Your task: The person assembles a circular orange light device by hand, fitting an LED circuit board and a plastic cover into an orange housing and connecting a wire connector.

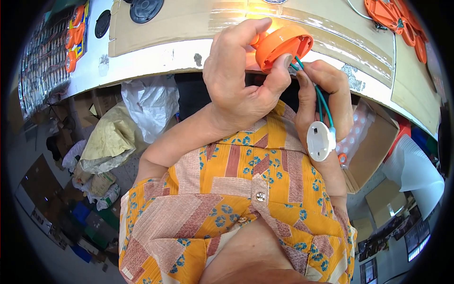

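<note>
My left hand (pixel 231 78) is closed around a round orange plastic housing (pixel 279 42), its hollow side tipped toward my right hand. Bright warm light shows just behind the housing, partly covered by my fingers. Green wires (pixel 319 102) come out of the housing, and my right hand (pixel 336 85) pinches them close to its rim. From their lower end hangs a white oval plastic piece (pixel 318 143) with small slots, in front of my right wrist. Both hands are raised above the front edge of the white worktable (pixel 184 60).
Brown cardboard (pixel 175 26) covers part of the table, with black round discs (pixel 145 8) at the back left. Several orange plastic parts (pixel 407 23) lie back right. A packed batch of slim items (pixel 45 66) sits far left. Beside me stands an open carton (pixel 373 142).
</note>
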Available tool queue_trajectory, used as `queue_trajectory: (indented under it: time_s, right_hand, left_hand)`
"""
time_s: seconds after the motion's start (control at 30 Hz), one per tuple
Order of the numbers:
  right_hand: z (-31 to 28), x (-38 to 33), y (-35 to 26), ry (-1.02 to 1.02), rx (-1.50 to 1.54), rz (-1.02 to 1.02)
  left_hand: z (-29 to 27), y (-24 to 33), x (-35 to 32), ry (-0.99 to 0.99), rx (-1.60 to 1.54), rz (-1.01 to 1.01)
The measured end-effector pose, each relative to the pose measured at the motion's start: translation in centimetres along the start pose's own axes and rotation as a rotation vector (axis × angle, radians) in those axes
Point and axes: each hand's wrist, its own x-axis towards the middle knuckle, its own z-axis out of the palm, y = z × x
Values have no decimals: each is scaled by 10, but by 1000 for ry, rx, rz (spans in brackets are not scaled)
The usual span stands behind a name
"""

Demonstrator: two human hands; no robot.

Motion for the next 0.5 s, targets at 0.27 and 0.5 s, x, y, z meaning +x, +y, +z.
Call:
queue_trajectory:
  time_s: [0.27, 0.5]
  right_hand:
    - [-2, -2, -2, -15, 19, 33]
    - [0, 2, -1, -9, 43, 9]
  left_hand:
    - [-6, -1, -2, -95, 1, 27]
    - [-3, -1, 6, -62, 5, 44]
